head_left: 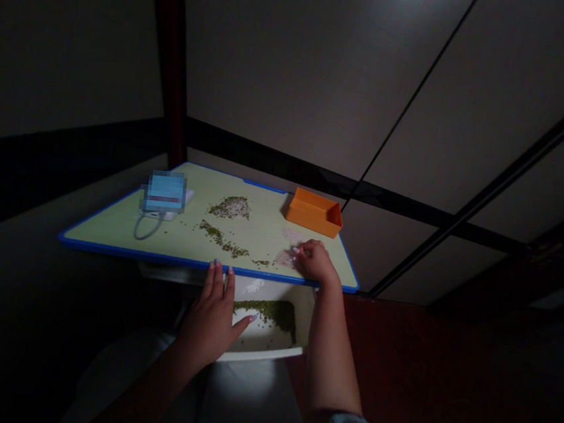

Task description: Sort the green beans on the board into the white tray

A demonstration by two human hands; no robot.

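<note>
My left hand [215, 311] lies with its fingers stretched out, the tips at the blue front edge of the small pale-green table [199, 183]. My right hand [314, 260] rests low over the table's right side, fingers pinched together; whatever may be between them is too small to make out. Beside its fingertips is a faint pinkish patch [285, 258] on the tabletop. Small green bean-like grains [224, 240] lie scattered in a band left of the right hand. Farther back is a heap of mixed pale and green grains [232, 207].
Below the table's front edge sits a white bin [268, 354] with many green grains inside. An orange open box [313, 224] stands at the back right. At the left is a blurred-out device [164, 192] with a looped cable [146, 235]. Wall panels [295, 73] rise behind.
</note>
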